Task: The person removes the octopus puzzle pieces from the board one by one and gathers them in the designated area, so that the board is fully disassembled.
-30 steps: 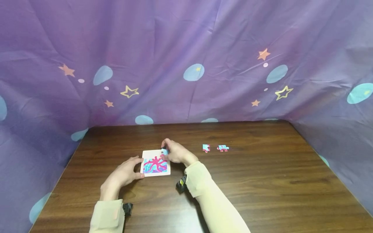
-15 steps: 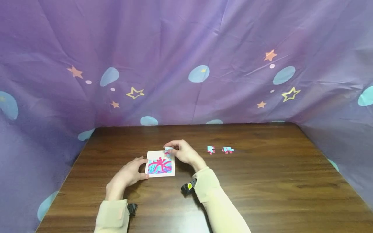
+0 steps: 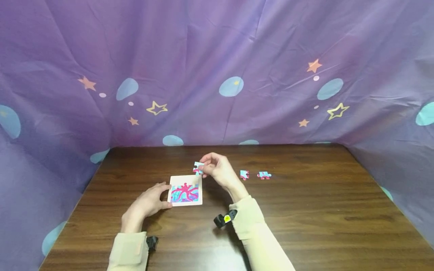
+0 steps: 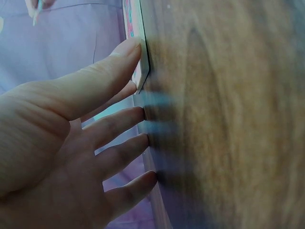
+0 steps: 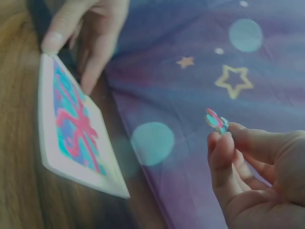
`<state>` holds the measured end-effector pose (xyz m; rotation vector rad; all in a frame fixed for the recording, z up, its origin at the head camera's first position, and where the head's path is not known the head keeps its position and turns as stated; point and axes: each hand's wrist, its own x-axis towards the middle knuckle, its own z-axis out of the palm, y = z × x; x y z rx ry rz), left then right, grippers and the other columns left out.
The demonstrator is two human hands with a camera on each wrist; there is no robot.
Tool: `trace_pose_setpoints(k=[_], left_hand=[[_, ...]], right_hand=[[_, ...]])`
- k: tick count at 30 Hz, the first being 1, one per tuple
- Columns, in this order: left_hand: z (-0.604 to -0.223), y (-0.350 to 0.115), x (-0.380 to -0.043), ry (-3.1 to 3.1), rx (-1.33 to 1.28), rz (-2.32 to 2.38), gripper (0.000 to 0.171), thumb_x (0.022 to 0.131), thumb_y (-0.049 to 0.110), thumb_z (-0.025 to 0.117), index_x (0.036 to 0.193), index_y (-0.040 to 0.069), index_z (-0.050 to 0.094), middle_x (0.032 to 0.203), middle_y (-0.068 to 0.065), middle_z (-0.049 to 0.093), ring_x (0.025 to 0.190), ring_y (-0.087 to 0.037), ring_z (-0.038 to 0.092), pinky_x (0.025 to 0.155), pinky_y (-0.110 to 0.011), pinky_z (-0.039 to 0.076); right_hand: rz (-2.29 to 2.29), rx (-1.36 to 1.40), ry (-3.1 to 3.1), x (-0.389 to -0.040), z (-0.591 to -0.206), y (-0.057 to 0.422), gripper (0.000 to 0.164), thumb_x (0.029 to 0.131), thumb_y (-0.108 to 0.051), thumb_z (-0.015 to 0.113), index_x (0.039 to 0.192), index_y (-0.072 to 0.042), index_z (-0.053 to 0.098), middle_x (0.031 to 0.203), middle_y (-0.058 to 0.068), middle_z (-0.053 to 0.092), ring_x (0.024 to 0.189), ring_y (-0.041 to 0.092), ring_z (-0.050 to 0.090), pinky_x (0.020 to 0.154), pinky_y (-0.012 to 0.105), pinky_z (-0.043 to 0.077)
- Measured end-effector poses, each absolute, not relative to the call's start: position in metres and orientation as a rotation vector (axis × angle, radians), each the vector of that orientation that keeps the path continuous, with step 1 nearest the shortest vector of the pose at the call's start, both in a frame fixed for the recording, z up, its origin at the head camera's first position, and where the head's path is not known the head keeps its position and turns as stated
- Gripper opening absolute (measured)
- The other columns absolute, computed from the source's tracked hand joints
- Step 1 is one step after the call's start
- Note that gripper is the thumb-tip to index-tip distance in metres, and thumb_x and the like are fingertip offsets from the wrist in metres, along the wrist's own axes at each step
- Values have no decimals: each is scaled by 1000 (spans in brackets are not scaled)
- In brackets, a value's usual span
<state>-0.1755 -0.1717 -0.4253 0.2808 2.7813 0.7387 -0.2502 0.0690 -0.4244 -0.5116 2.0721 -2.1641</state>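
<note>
In the head view a square white puzzle board (image 3: 176,180) lies on the table, its lower part filled with a pink octopus picture on blue and purple. My left hand (image 3: 148,202) rests at the board's left side; thumb and index finger touch its edge, and the other fingers (image 4: 122,155) stretch out fairly straight on the table. Beyond the board's far right corner, my right hand (image 3: 222,171) pinches a blue-and-pink puzzle piece (image 3: 197,167) between thumb and fingers. The right wrist view shows that piece (image 5: 217,120) raised off the table, apart from the board.
Two loose puzzle pieces, one (image 3: 244,174) nearer the right hand and one (image 3: 264,175) farther right, lie on the brown wooden table (image 3: 305,210). A purple curtain (image 3: 203,67) with stars and ovals hangs behind and at the sides.
My right hand has lifted the puzzle piece off the board's upper right part and moved it back and slightly right. The left hand stays at the board's edge. The head view has shifted slightly.
</note>
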Motion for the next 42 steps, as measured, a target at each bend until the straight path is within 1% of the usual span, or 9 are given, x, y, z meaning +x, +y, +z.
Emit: trace_pose_setpoints(k=[6, 13, 18, 22, 26, 30, 33, 39, 42], left_hand=[[-425, -174, -177, 2788, 307, 742, 61, 84, 18, 77, 137, -1, 52, 148, -26, 38, 138, -46, 30, 110, -62, 25], [-428, -175, -178, 2804, 319, 726, 62, 83, 18, 77, 136, -1, 53, 147, -27, 40, 137, -47, 31, 109, -62, 26], [-427, -175, -176, 2803, 320, 714, 61, 83, 18, 77, 136, 0, 53, 146, -27, 40, 137, -46, 31, 108, -63, 26], [-426, -176, -177, 2806, 319, 711, 61, 83, 17, 77, 136, -1, 53, 146, -28, 41, 137, -46, 32, 108, -62, 27], [-426, -176, -177, 2804, 312, 716, 61, 83, 17, 77, 136, -1, 53, 146, -28, 41, 137, -46, 32, 109, -61, 27], [-426, -176, -176, 2802, 306, 717, 61, 83, 18, 77, 136, -1, 53, 146, -28, 41, 137, -46, 32, 109, -61, 27], [-427, -177, -176, 2799, 305, 720, 61, 83, 18, 77, 136, 0, 53, 146, -27, 40, 137, -46, 31, 109, -61, 27], [-427, -177, -177, 2800, 318, 725, 60, 84, 18, 77, 136, -1, 53, 147, -27, 40, 138, -45, 31, 110, -60, 26], [-426, -178, -177, 2792, 313, 725, 61, 85, 18, 76, 137, -1, 52, 148, -27, 39, 138, -46, 30, 111, -60, 25]], right_hand=[[-2239, -426, 2123, -247, -417, 96, 18, 84, 9, 67, 101, 12, 62, 76, 7, 64, 59, 14, 60, 57, 26, 55], [-2269, -389, 2171, -240, -400, 127, 23, 84, 4, 71, 103, 13, 63, 78, 6, 65, 65, 17, 63, 61, 32, 57], [-2322, -376, 2186, -234, -388, 150, 23, 84, 3, 72, 103, 12, 63, 78, 3, 66, 64, 14, 63, 60, 28, 57], [-2323, -343, 2221, -233, -383, 173, 19, 85, 1, 72, 102, 6, 64, 78, 2, 67, 62, 13, 63, 58, 26, 56], [-2313, -311, 2262, -235, -386, 198, 18, 85, -1, 73, 100, 4, 64, 78, 1, 67, 63, 14, 63, 58, 26, 55], [-2318, -307, 2298, -240, -390, 222, 25, 87, 0, 71, 104, 14, 60, 76, 3, 67, 63, 13, 63, 60, 26, 56], [-2278, -302, 2367, -243, -393, 240, 27, 88, -1, 70, 105, 16, 59, 77, 3, 69, 63, 12, 64, 60, 26, 57], [-2217, -155, 2367, -249, -403, 275, 24, 88, -3, 71, 105, 11, 61, 80, 0, 70, 66, 11, 65, 61, 26, 57], [-2150, -62, 2384, -250, -412, 289, 23, 89, -4, 70, 105, 9, 61, 80, -2, 69, 65, 10, 64, 61, 24, 56]])
